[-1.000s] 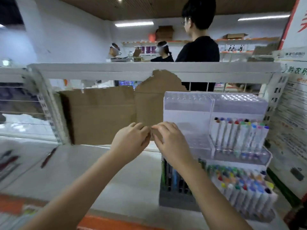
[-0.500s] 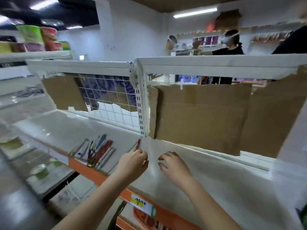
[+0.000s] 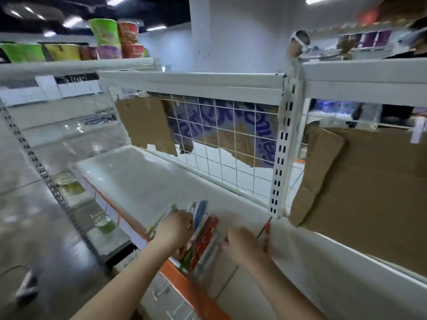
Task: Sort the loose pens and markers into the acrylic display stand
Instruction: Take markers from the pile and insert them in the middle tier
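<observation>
The view has swung left since one second ago: the acrylic display stand, then in front of the hands with its rows of markers, is now out of frame, and the loose pens and markers (image 3: 203, 236) lie in a fanned pile at the front of the white shelf (image 3: 143, 181), just above its orange edge strip (image 3: 184, 280). Half a second ago both hands hovered to the right of that pile; now the left hand (image 3: 175, 229) rests on the pile's left side, fingers curled down onto the pens, and the right hand (image 3: 245, 244) sits just beside its right edge. This indicates the gather step is beginning; no pen from this pile is sorted yet. Motion blur prevents confirmation of either grip: the fingertips are hidden behind the knuckles. A red pen (image 3: 265, 229) lies apart, near the shelf upright (image 3: 284, 146); contact with the right hand cannot be determined. Individual pens cannot be counted.
</observation>
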The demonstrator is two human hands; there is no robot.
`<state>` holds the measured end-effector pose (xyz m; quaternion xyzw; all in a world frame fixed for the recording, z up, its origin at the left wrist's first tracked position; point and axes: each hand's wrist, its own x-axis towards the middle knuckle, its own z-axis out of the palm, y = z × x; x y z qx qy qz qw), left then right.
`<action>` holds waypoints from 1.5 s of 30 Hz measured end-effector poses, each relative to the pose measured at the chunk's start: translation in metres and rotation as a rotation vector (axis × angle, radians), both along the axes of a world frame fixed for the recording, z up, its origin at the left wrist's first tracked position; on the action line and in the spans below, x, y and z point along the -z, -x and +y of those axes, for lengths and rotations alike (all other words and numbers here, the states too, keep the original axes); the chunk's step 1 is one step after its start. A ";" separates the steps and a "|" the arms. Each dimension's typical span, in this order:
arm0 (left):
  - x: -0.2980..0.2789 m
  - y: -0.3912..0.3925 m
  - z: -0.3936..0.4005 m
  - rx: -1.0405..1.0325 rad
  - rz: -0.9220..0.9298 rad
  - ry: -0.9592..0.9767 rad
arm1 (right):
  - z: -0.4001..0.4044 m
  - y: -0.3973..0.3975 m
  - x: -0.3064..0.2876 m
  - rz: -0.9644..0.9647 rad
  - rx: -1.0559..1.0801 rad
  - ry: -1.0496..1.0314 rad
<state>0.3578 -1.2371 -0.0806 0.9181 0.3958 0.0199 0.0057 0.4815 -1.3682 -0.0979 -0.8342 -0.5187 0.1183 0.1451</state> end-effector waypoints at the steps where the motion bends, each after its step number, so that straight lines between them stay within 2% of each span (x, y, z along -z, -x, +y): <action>1: 0.000 0.000 0.014 -0.008 -0.012 0.001 | 0.009 0.000 0.001 0.007 0.005 0.010; 6: 0.007 0.006 0.071 -0.039 -0.071 0.008 | 0.040 -0.003 0.003 0.060 0.060 0.105; 12: 0.020 0.018 0.131 -0.041 -0.020 0.082 | 0.060 -0.013 0.000 0.214 0.256 0.186; 16: 0.022 0.017 0.149 0.087 0.036 0.135 | 0.065 0.005 -0.001 0.196 0.390 0.204; 22: 0.020 0.015 0.165 0.276 0.045 0.194 | 0.063 0.037 -0.007 0.278 0.596 0.146; 29: 0.018 0.006 0.166 0.428 0.147 0.265 | 0.061 0.069 -0.010 0.363 0.788 0.070; 34: 0.008 -0.001 0.170 0.441 0.052 0.359 | 0.060 0.072 -0.016 0.377 0.813 0.080; 37: -0.014 -0.014 0.162 0.543 -0.056 0.365 | 0.049 0.068 -0.031 0.358 0.857 -0.038; 41: -0.047 -0.034 0.122 0.711 -0.234 0.392 | 0.020 0.060 -0.058 0.338 0.931 -0.388; 45: -0.070 -0.050 0.064 0.858 -0.355 0.434 | -0.015 0.057 -0.087 0.343 0.911 -0.594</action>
